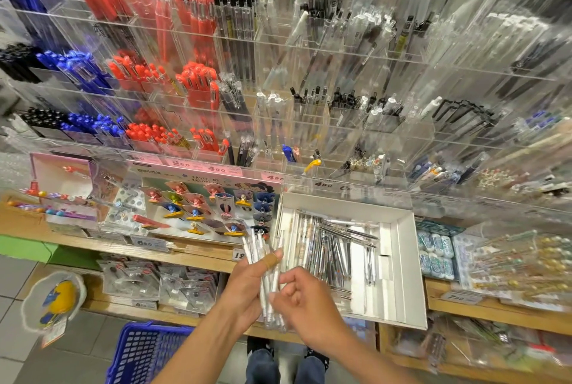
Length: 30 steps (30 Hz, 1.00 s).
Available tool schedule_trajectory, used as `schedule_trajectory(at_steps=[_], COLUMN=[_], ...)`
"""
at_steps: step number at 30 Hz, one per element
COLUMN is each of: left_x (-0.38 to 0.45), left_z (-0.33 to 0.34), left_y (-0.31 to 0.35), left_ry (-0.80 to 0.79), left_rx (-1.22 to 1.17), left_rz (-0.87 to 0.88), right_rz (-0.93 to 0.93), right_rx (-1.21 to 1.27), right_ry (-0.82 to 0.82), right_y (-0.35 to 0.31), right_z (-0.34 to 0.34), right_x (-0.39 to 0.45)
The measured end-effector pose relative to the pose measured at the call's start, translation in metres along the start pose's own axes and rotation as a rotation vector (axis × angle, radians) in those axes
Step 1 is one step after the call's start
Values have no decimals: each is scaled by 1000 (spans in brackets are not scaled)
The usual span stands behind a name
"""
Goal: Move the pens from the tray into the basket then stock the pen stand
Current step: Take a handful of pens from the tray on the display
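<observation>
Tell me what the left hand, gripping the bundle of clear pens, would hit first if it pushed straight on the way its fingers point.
Likely the white cardboard tray, at its near-left wall, since the left hand holding the bundle of clear pens points up and right towards it. Depth is unclear from this single view.

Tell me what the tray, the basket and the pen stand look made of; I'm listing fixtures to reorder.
Tray: likely white cardboard, matte, with folded walls. Basket: glossy blue plastic, by its moulded lattice. Pen stand: clear acrylic or similar, see-through with glinting edges.
</observation>
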<state>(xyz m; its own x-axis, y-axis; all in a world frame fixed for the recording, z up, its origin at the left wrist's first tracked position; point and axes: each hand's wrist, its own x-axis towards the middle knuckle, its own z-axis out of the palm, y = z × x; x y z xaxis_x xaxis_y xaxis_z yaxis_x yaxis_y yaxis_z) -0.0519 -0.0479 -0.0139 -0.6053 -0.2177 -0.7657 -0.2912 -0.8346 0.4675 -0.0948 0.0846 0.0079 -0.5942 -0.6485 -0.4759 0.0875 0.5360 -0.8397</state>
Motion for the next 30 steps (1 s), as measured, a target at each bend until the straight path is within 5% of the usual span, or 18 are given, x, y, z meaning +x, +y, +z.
schedule_trajectory(at_steps=[4, 8, 11, 13, 18, 23, 30], left_x=[-4, -4, -2, -1, -2, 0, -3], left_z=[-3, -6, -11, -15, -19, -21, -10], left_y=[1, 0, -1, -1, 0, 0, -6], left_ry=[-120, 10, 56, 65, 83, 82, -1], left_rx=[47, 50, 4, -12, -21, -38, 71], left_rz=[68, 48, 14, 9, 8, 6, 19], right_rz=[-70, -95, 50, 170, 283, 261, -62], right_rx=[-91, -157, 6, -127, -421, -310, -48], right_ry=[2, -102, 101, 252, 265, 170, -67], right_y=[-2, -1, 15, 30, 56, 43, 11], right_z=[-4, -20, -30, -25, 6, -12, -8], right_x=[8, 26, 69, 101, 133, 105, -10])
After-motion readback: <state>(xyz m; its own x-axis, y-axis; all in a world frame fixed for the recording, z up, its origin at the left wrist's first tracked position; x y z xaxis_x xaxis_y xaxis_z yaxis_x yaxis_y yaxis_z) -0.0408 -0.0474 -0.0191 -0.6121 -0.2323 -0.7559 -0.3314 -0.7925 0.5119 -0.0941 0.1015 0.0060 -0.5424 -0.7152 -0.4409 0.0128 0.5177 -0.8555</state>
